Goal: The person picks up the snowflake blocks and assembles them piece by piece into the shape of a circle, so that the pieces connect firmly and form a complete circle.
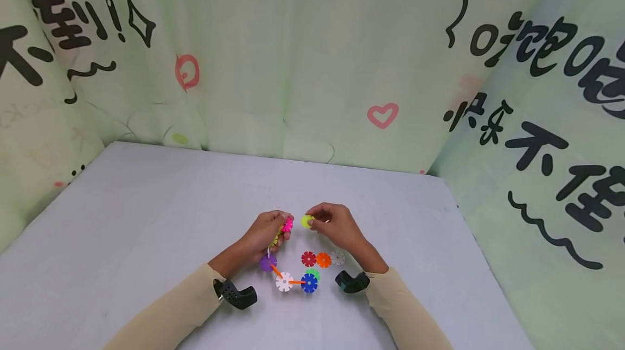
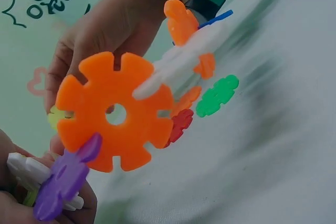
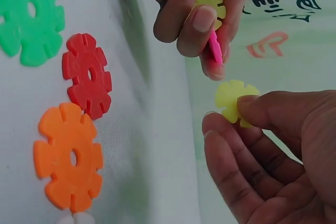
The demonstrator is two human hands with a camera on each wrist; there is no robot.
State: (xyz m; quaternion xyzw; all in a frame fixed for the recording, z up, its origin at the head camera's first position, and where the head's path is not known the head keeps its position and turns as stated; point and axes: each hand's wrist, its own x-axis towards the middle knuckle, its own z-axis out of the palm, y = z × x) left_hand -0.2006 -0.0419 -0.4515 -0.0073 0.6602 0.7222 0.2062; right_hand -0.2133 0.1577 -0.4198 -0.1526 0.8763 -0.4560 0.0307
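My left hand (image 1: 266, 233) grips one end of a chain of slotted plastic snowflake discs. A pink disc (image 3: 216, 47) sticks out past its fingertips, beside a yellow disc in its grasp. From that hand the chain runs down through a purple disc (image 2: 62, 184), an orange disc (image 2: 86, 108), a white disc (image 1: 283, 283) and another orange one to a blue disc (image 1: 309, 284). My right hand (image 1: 338, 225) pinches a single yellow disc (image 3: 231, 98) between thumb and fingers. A small gap separates this disc from the pink one.
Loose discs lie on the white table (image 1: 171, 203) between the forearms: a red disc (image 3: 89, 74), an orange disc (image 3: 71, 156), a pale disc (image 1: 338, 257) and a green disc (image 3: 31, 11) partly behind the blue one. A printed curtain (image 1: 293, 68) hangs behind the table.
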